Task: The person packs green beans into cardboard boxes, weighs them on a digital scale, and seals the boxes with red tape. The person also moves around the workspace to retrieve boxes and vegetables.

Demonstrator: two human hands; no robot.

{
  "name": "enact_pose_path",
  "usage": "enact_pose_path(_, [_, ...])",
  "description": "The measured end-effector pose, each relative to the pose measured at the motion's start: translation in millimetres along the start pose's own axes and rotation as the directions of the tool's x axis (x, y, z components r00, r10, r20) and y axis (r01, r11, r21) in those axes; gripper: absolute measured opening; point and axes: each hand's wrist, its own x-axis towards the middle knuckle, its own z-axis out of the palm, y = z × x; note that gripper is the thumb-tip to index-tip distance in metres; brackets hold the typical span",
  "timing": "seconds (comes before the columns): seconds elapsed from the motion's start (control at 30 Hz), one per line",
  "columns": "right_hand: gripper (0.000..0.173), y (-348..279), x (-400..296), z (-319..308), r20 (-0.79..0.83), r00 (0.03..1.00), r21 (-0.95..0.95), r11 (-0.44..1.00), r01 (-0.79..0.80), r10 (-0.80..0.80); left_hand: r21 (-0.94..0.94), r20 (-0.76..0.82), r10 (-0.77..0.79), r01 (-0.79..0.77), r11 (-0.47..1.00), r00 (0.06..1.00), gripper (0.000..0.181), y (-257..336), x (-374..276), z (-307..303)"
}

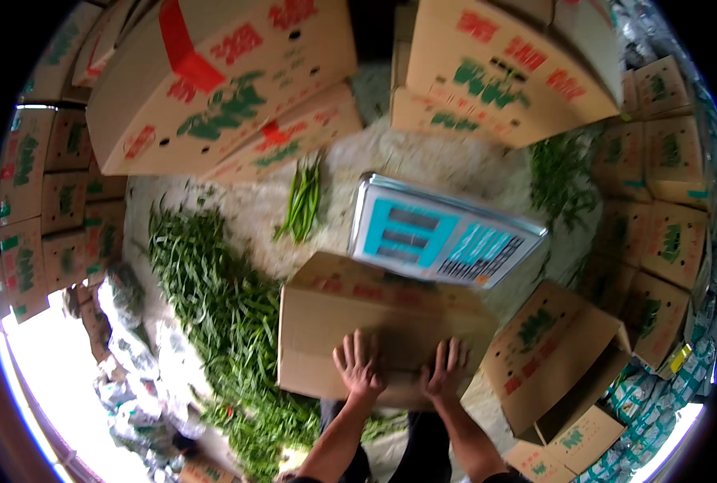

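Right in front of my legs stands a cardboard carton (388,320) with red print on its far side. My left hand (360,368) lies on the carton's top flap, fingers spread and pointing away from me. Beside it, my right hand (445,371) presses flat on the same top, near the right end. Neither hand grasps anything, and the carton's contents are hidden. Just beyond the carton is a digital weighing scale (443,232) with a blue and white panel and a keypad. A small bunch of long green peppers (301,202) lies on the floor left of the scale.
Leafy green stems (232,314) are heaped along the left. Large printed cartons (232,90) and another stack (503,78) stand ahead. An open carton (554,362) tilts at my right. Stacked boxes (672,199) line the right side; plastic bags (132,356) lie at the left.
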Motion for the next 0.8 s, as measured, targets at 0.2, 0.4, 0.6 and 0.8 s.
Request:
enact_pose_path(0.2, [0.054,-2.8,4.9,-14.8,0.026,1.0,0.023,1.0,-0.018,0.017,-0.004,0.034,0.025,-0.025,1.0,0.999,0.065,-3.2,0.9,7.7])
enact_pose_path(0.4, [0.014,80.8,77.9,-121.4,-0.449,0.867,0.401,0.916,-0.021,0.216,-0.01,0.053,0.025,-0.025,1.0,0.998,0.066,2.0,5.4,11.3])
enact_pose_path(0.6, [0.03,103.7,392.1,-369.3,-0.835,0.538,-0.048,0.989,0.143,-0.118,0.006,0.094,-0.017,0.016,1.0,0.995,0.062,-7.3,-3.1,-2.5])
enact_pose_path(0.8, [0.069,88.4,638.4,-481.7,-0.588,0.769,-0.352,0.935,0.038,-0.252,-0.081,-0.015,0.052,-0.054,0.995,0.999,0.062,6.9,9.1,2.4])
